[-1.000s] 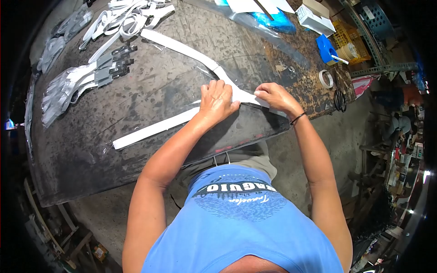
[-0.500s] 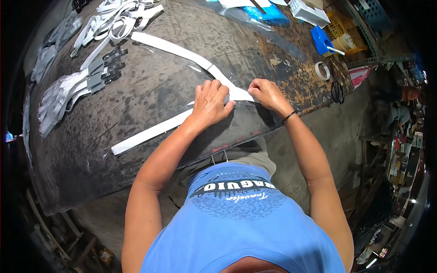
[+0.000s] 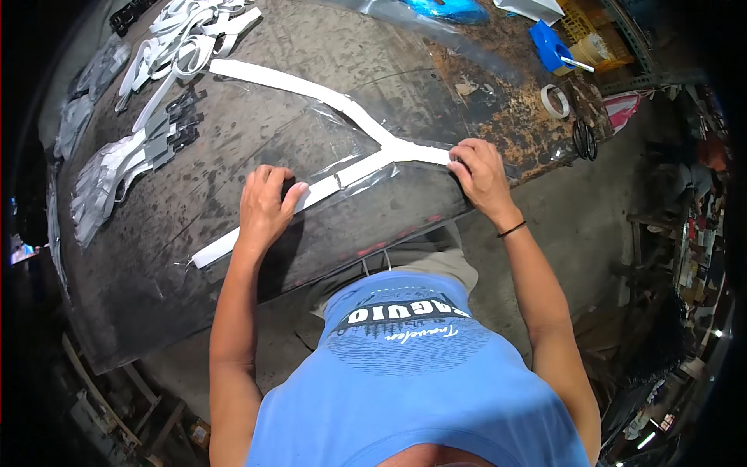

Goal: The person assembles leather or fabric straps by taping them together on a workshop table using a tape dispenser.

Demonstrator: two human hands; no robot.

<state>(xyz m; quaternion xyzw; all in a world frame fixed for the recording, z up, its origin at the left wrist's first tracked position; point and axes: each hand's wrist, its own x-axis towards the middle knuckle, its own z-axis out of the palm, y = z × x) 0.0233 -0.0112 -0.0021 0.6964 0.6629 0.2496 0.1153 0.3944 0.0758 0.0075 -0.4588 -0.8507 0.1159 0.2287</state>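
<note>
A white Y-shaped strap (image 3: 366, 168), with clear plastic film (image 3: 366, 184) around parts of it, lies flat on the dark worktable (image 3: 226, 159). My left hand (image 3: 267, 204) rests over its lower left branch, fingers bent and thumb apart from them. At the short right end, my right hand (image 3: 481, 173) pinches the strap between thumb and fingers. The upper left branch stretches away toward the table's far side, untouched. Part of the lower branch is hidden beneath my left hand.
Bundled white straps with grey and black buckles (image 3: 159, 140) and a heap of loose white straps (image 3: 183, 43) lie at left. Toward the right are a blue tape dispenser (image 3: 548, 48), a white ring (image 3: 555, 101), scissors (image 3: 583, 140) and a yellow basket (image 3: 580, 23).
My left hand has slid left from the strap's junction along the lower branch, uncovering the junction. My right hand has shifted slightly right and down, staying at the right end.
</note>
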